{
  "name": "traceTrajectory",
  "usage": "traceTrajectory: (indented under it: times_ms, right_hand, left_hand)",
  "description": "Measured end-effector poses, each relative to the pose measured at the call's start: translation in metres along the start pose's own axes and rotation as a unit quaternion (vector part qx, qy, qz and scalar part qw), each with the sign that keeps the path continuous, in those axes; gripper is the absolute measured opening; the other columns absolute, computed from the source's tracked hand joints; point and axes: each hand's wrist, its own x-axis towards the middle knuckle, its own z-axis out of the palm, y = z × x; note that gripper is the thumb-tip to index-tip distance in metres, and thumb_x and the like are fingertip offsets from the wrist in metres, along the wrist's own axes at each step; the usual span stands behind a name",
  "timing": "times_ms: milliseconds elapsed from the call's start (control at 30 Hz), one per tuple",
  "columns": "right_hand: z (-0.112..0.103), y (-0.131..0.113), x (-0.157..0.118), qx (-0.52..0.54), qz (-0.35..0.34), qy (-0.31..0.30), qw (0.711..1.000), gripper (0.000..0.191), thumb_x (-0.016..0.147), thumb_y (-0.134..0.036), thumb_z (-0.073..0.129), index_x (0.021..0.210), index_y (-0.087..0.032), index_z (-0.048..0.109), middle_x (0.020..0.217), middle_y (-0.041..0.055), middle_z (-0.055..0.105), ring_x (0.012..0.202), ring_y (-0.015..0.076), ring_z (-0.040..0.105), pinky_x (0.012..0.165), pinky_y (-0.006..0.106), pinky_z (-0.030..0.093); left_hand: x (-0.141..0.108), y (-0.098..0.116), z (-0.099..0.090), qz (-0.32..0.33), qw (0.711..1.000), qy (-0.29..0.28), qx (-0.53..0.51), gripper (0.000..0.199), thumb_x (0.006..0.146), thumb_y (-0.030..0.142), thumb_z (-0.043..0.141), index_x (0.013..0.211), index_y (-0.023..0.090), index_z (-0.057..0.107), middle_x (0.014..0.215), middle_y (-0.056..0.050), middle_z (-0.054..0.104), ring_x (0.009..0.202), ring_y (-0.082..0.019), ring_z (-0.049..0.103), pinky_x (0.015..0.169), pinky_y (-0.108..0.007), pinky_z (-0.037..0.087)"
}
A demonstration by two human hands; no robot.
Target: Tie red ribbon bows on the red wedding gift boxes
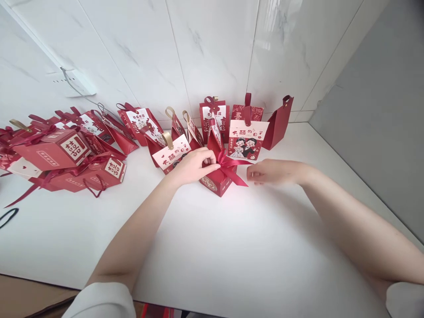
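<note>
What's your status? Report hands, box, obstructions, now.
Left hand at the bow; right hand near a ribbon end, contact unclear. Red box on table, bow on top. Gift bags close behind.

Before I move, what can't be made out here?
Head view:
Gold-handled gift box: lower part partly hidden by the left hand.
Red ribbon bow: the left hand's fingers hide whether it is pinched.
Black loop: cut off by left edge.
Bow-tied box: small side print illegible.
</note>
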Motion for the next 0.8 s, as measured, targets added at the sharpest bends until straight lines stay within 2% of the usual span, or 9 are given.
traceTrajectory:
  times_ms: [100,167,267,333,433,533,600,700,800]
  right_hand:
    - [-0.020,0.003,-0.017,-0.024,0.067,0.070,0.995,0.016,0.087,-0.028,0.057,0.074,-0.021,0.061,0.078,0.0057,0.068,0.065,0.0222,0.062,0.051,0.029,0.042]
    - [-0.026,0.001,-0.022,-0.050,0.055,0.136,0.988,0.021,0.091,-0.033,0.054,0.076,-0.021,0.060,0.077,0.0056,0.067,0.064,0.0212,0.060,0.054,0.029,0.041]
    - [-0.021,-0.006,-0.016,-0.093,-0.052,0.262,0.959,0.018,0.096,-0.031,0.047,0.091,-0.021,0.061,0.088,0.0063,0.067,0.074,0.0215,0.061,0.064,0.031,0.043]
    - [-0.012,-0.011,-0.008,-0.114,-0.145,0.288,0.940,0.018,0.097,-0.028,0.046,0.103,-0.020,0.061,0.105,0.0082,0.066,0.089,0.0233,0.061,0.073,0.032,0.045]
    - [-0.001,-0.015,0.001,-0.117,-0.210,0.258,0.936,0.021,0.097,-0.031,0.050,0.111,-0.020,0.060,0.114,0.0099,0.063,0.095,0.0239,0.061,0.076,0.032,0.046]
    - [0.001,-0.018,-0.002,-0.084,-0.204,0.219,0.951,0.019,0.097,-0.035,0.051,0.103,-0.020,0.062,0.091,0.0055,0.067,0.077,0.0195,0.063,0.070,0.029,0.044]
    - [-0.001,-0.021,-0.008,-0.053,-0.202,0.170,0.963,0.022,0.098,-0.038,0.049,0.097,-0.020,0.062,0.076,0.0012,0.066,0.066,0.0164,0.061,0.063,0.026,0.042]
    - [-0.002,-0.025,-0.014,-0.037,-0.205,0.100,0.973,0.030,0.098,-0.042,0.049,0.082,-0.020,0.064,0.066,-0.0015,0.063,0.056,0.0133,0.055,0.053,0.025,0.036]
    - [0.000,-0.027,-0.015,-0.048,-0.214,0.102,0.970,0.036,0.099,-0.040,0.048,0.072,-0.020,0.061,0.061,-0.0021,0.060,0.050,0.0114,0.049,0.050,0.025,0.032]
  left_hand:
    - [0.001,-0.002,-0.003,-0.015,0.999,0.005,-0.047,0.036,0.095,0.047,0.039,0.092,0.019,0.062,0.093,-0.003,0.065,0.080,-0.015,0.059,0.074,-0.027,0.043]
    - [-0.002,0.000,-0.011,-0.037,0.997,0.010,-0.066,0.043,0.096,0.051,0.034,0.096,0.019,0.061,0.095,-0.004,0.066,0.083,-0.016,0.060,0.074,-0.027,0.044]
    - [-0.010,0.006,-0.024,-0.057,0.998,0.020,-0.028,0.042,0.086,0.059,0.050,0.096,0.020,0.062,0.093,-0.003,0.066,0.082,-0.016,0.060,0.069,-0.026,0.044]
    - [-0.014,0.007,-0.029,-0.066,0.998,0.015,0.008,0.045,0.073,0.060,0.067,0.093,0.020,0.063,0.089,-0.003,0.067,0.079,-0.016,0.059,0.065,-0.025,0.044]
    - [-0.017,0.004,-0.028,-0.083,0.996,-0.003,0.014,0.039,0.069,0.053,0.073,0.086,0.020,0.064,0.082,-0.002,0.068,0.074,-0.015,0.061,0.061,-0.025,0.045]
    - [-0.015,-0.002,-0.025,-0.096,0.995,-0.006,-0.007,0.028,0.075,0.047,0.067,0.083,0.020,0.065,0.080,-0.003,0.069,0.072,-0.015,0.062,0.058,-0.024,0.046]
    - [-0.014,-0.003,-0.025,-0.103,0.995,-0.014,-0.015,0.025,0.078,0.044,0.065,0.084,0.020,0.066,0.081,-0.003,0.070,0.070,-0.015,0.062,0.056,-0.024,0.046]
    - [-0.014,-0.003,-0.028,-0.109,0.993,-0.033,-0.023,0.023,0.080,0.042,0.061,0.087,0.021,0.066,0.080,-0.002,0.069,0.069,-0.015,0.062,0.055,-0.024,0.046]
    - [-0.015,-0.001,-0.029,-0.113,0.993,-0.031,-0.029,0.021,0.079,0.040,0.062,0.090,0.022,0.067,0.081,-0.001,0.069,0.069,-0.014,0.062,0.055,-0.023,0.046]
